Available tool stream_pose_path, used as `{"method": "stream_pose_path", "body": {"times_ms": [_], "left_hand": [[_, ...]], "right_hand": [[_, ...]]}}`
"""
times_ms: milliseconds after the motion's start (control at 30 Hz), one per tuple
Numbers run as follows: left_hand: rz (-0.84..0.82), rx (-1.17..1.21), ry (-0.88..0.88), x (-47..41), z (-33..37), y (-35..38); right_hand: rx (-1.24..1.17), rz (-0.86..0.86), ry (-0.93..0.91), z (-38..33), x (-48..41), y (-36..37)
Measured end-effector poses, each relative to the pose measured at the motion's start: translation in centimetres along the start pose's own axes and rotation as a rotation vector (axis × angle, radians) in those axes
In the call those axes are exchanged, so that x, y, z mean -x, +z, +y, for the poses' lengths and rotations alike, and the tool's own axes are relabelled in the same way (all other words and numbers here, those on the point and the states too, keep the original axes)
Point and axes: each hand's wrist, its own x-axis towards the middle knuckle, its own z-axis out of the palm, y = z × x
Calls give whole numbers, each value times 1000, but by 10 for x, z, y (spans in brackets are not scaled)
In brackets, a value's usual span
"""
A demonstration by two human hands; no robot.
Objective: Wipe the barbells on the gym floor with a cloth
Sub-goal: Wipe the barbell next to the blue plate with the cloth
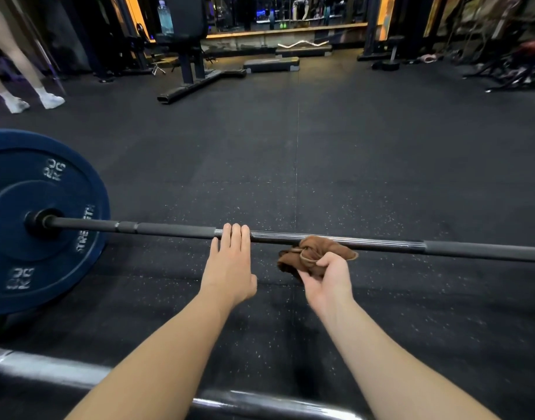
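This is a gym: black speckled rubber floor underfoot, a barbell lying on it with a blue plate stamped 20 KG, a padded weight bench farther back, step platforms and a wavy curl bar by the far wall.

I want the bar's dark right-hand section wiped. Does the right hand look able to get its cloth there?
Likely yes: the right hand holds the cloth on the barbell, with nothing on the bar between it and that section.
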Motion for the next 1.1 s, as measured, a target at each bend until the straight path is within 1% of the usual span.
{"method": "stream_pose_path", "body": {"times_ms": [100, 233, 433, 567, 700, 767, 933, 1000, 1100], "left_hand": [[8, 19, 3, -1, -1, 2], [-1, 85, -6, -2, -1, 1], [-41, 84, -7, 0, -1, -7], [-54, 78, -9, 1, 0, -14], [-44, 59, -4, 3, 1, -14], [-17, 36, -8, 3, 1, -10], [-10, 25, -7, 1, 1, -3], [-3, 11, -6, -1, 0, -2], [2, -10, -3, -2, -1, -1]], "right_hand": [[12, 18, 5, 3, 1, 4], [-10, 23, -21, -17, -1, -11], [-33, 152, -145, -76, -8, -58], [-42, 199, -187, -91, -8, -74], [-43, 126, -154, -68, -8, -60], [-45, 77, -115, -50, -5, -43], [-38, -10, -19, -13, -2, -13], [-55, -29, -6, -14, -1, -13], [-65, -20, -46, -34, -4, -27]]}}
